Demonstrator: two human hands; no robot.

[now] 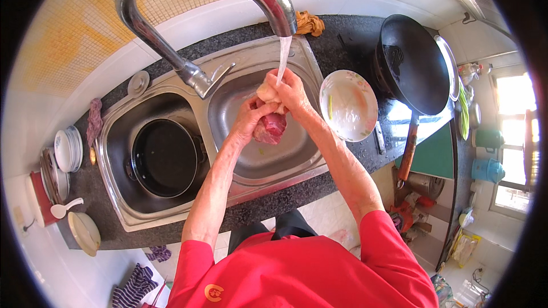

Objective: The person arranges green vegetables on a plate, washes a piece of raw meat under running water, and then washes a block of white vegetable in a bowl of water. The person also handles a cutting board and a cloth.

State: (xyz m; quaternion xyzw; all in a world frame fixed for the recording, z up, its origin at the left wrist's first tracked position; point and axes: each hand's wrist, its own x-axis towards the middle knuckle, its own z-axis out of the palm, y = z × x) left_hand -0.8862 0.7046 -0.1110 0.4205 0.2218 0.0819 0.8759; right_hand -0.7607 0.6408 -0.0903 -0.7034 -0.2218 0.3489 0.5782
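A piece of raw red meat with a pale fatty part is held over the right sink basin. Around its lower left side my left hand is closed, thumb across the top. My right hand grips the pale upper end. Water runs from the curved chrome faucet onto my right hand and the pale part. The underside of the meat is hidden.
In the left basin sits a black pot. A floral bowl with a green scrap stands right of the sink. Beyond it, a wok extends its wooden handle past the counter edge. Stacked white bowls are at far left.
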